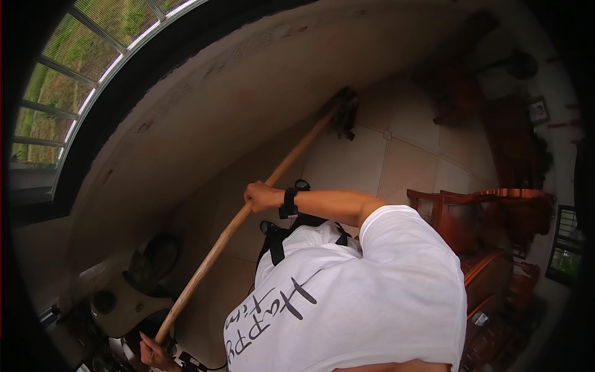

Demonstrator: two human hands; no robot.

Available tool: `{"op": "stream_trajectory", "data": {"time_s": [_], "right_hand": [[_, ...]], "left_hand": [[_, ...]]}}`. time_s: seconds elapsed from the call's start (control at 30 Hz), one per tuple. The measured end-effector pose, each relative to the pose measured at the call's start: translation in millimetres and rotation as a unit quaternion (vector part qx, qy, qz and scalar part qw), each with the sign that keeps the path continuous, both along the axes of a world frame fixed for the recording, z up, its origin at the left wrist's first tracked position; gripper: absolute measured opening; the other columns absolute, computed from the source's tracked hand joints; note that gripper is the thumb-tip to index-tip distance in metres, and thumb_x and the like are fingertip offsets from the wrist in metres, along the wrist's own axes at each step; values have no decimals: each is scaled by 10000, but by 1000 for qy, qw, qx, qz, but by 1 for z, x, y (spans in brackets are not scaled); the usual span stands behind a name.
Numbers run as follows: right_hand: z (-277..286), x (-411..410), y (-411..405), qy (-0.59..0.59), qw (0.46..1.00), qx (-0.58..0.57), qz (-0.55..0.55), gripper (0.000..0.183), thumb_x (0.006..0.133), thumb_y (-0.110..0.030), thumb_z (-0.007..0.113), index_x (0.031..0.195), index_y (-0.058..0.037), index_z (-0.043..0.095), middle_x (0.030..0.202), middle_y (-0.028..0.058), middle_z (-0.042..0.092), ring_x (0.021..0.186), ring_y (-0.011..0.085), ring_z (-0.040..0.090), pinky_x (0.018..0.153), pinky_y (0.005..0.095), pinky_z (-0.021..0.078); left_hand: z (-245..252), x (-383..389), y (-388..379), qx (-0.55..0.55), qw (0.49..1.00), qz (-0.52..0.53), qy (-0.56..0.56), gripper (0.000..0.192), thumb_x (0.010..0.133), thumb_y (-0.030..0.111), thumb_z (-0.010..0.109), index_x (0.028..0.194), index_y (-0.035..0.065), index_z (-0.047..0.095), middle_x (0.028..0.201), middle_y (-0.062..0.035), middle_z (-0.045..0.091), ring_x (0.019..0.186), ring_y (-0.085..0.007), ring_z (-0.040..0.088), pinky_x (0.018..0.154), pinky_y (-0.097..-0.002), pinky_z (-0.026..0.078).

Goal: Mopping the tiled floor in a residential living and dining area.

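Note:
My right hand [262, 196], a black band on its wrist, is closed around the middle of a long wooden handle [218, 244]. Near the handle's lower end is my left hand [155, 351], thumb raised along the wood and fingers wrapped round it. The handle slants up to the right across my front. Its far end carries a dark mop or broom head [345, 114]; shadow hides which. That head rests on the tiled floor [344, 158] close against the foot of the wall [241, 107].
A barred, screened window [69, 79] is set in the wall at upper left. What looks like a motor scooter [135, 302] stands in shadow at lower left. Carved wooden chairs [465, 218] and a wooden table [492, 279] line my right. My shoes [302, 185] stand on the tiles.

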State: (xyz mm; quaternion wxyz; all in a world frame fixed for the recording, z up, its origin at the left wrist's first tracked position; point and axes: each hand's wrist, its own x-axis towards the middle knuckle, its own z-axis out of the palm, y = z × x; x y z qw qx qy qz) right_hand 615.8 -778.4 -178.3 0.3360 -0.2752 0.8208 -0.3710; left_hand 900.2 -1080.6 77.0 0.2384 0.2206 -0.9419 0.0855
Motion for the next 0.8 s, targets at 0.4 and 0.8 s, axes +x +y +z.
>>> {"op": "stream_trajectory", "data": {"time_s": [0.4, 0.8], "right_hand": [[18, 14, -21, -27, 992, -112, 56, 191, 486, 21, 568, 670, -20, 599, 642, 140, 580, 656, 299, 561, 599, 362, 446], [52, 1, -46, -46, 988, -124, 77, 176, 573, -29, 622, 745, -17, 587, 732, 129, 590, 777, 277, 546, 689, 365, 429]], "left_hand": [[45, 6, -15, -77, 997, -12, 16, 383, 786, 151, 577, 449, 7, 465, 397, -105, 390, 368, -224, 322, 374, -341, 284], [120, -48, -10, -64, 997, -34, -22, 320, 807, 228, 553, 568, 16, 556, 486, -129, 498, 378, -247, 430, 378, -361, 341]]}}
